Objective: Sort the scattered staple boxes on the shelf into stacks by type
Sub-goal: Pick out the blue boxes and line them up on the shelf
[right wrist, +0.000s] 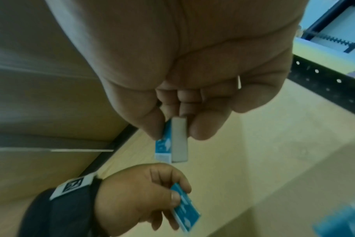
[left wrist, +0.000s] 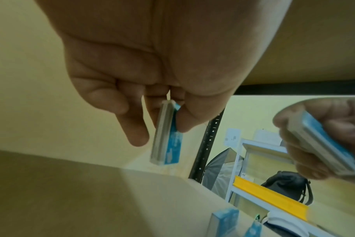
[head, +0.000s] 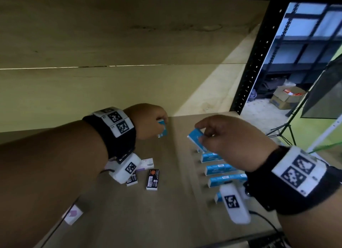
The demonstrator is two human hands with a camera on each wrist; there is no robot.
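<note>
My left hand (head: 159, 122) pinches a blue staple box (head: 162, 129) above the wooden shelf (head: 166, 210); the left wrist view shows that box (left wrist: 168, 139) hanging between thumb and fingers. My right hand (head: 205, 134) pinches another blue box (head: 194, 136), also shown in the right wrist view (right wrist: 172, 144), just above the far end of a row of several blue boxes (head: 220, 169) standing on edge. Black boxes (head: 152, 179) and a white-pink box (head: 148, 163) lie flat near my left wrist.
A white box with a purple mark (head: 73, 214) lies near the shelf's front left. The black perforated upright (head: 253, 62) bounds the shelf on the right. The shelf's back wall (head: 111, 90) stands close behind both hands. Bare wood lies between the two groups.
</note>
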